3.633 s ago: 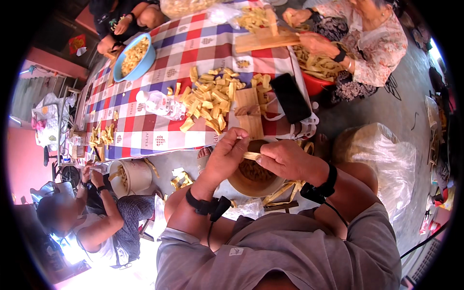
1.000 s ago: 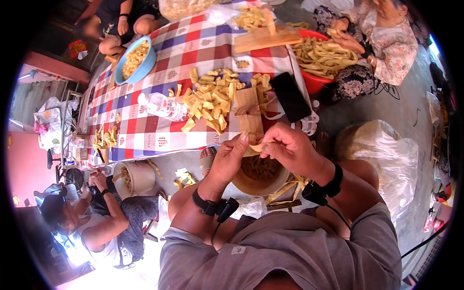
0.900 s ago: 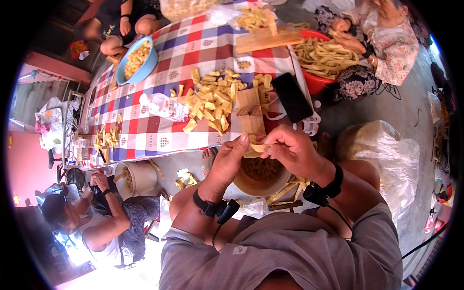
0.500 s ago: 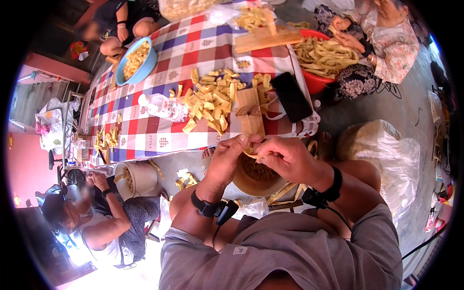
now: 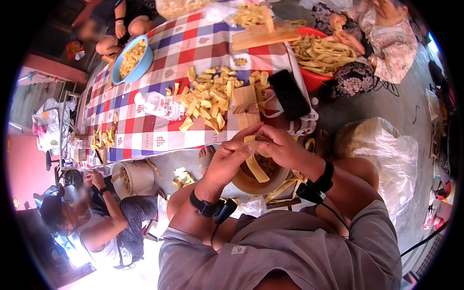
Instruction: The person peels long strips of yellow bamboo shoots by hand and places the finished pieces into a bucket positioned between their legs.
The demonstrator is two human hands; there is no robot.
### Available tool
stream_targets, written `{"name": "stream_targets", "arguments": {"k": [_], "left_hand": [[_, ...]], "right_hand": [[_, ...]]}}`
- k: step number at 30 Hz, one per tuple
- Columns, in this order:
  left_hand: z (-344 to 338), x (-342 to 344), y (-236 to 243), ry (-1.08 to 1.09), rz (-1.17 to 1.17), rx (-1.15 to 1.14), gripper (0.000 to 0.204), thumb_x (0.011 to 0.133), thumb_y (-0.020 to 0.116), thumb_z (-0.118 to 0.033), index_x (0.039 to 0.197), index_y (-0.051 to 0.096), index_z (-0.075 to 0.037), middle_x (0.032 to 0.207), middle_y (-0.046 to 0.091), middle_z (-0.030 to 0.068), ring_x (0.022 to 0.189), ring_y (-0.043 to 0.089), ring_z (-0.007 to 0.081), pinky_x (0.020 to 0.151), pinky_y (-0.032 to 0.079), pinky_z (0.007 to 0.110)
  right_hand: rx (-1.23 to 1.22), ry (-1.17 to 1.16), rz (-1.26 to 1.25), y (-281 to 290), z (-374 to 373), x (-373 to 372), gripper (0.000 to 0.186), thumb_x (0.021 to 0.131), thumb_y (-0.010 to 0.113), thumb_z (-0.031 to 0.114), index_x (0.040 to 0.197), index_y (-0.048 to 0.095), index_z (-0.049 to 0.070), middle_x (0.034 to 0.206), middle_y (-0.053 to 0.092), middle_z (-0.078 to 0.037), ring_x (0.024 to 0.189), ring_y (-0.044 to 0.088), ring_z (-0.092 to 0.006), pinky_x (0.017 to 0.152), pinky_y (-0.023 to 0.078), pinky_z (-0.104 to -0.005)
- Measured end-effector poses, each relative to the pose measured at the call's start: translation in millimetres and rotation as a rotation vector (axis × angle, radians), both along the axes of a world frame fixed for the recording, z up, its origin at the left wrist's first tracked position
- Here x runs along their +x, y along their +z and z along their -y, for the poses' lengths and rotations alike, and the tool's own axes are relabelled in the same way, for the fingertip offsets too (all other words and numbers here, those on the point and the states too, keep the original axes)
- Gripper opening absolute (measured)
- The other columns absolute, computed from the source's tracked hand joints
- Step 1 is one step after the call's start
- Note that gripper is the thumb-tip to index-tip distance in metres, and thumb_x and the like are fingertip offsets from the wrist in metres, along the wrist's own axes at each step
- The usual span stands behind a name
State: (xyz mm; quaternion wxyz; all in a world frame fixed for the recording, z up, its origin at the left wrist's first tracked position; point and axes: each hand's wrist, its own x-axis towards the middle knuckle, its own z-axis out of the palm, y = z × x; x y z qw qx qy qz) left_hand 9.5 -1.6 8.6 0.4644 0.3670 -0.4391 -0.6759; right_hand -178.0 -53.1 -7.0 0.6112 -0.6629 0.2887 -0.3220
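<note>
Between my two hands is a flat, pale yellow food strip (image 5: 257, 168), whose exact kind I cannot tell. Its lower end hangs free and its upper part is folded among my fingers. My left hand (image 5: 233, 153) pinches it from one side, with the thumb on top. My right hand (image 5: 279, 146) closes on it from the other side, fingertips touching the left hand's. Directly below is a tan bucket (image 5: 279, 184) with small yellow pieces inside. On the table's near edge, just beyond my hands, lies a wooden board (image 5: 246, 104) beside a pile of cut yellow pieces (image 5: 208, 98).
The checked tablecloth (image 5: 164, 53) also bears a clear bottle (image 5: 162, 106), a black phone (image 5: 290, 95) and a blue basin (image 5: 145, 57). A red basin (image 5: 314, 83) of long strips stands right. A plastic sack (image 5: 382, 154) sits beside my right leg. Co-workers sit around the table.
The yellow strip has swung into view, its free end now hanging down over the bucket. My hands have turned and drawn closer together around its upper part.
</note>
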Motion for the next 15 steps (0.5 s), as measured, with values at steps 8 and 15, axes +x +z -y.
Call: {"name": "stream_targets", "arguments": {"k": [8, 15], "left_hand": [[4.1, -1.3, -0.1, 0.187, 0.53, -0.419, 0.017, 0.091, 0.069, -0.018, 0.104, 0.074, -0.007, 0.128, 0.06, 0.0138, 0.116, 0.057, 0.0282, 0.098, 0.043, 0.038], [10.7, -0.4, 9.0, 0.215, 0.927, -0.837, 0.022, 0.081, 0.076, -0.02, 0.101, 0.074, -0.01, 0.118, 0.063, 0.012, 0.108, 0.058, 0.0329, 0.093, 0.045, 0.043]], "right_hand": [[0.77, 0.118, 0.079, 25.5, 9.8, -12.3, 0.029, 0.102, 0.049, 0.027, 0.111, 0.058, 0.001, 0.061, 0.056, -0.006, 0.047, 0.054, -0.0131, 0.044, 0.045, -0.0255], [1.052, 0.205, 0.113, 17.8, 9.5, -20.7, 0.036, 0.102, 0.045, 0.038, 0.106, 0.059, 0.005, 0.06, 0.059, -0.01, 0.04, 0.055, -0.0185, 0.037, 0.045, -0.0316]]}}
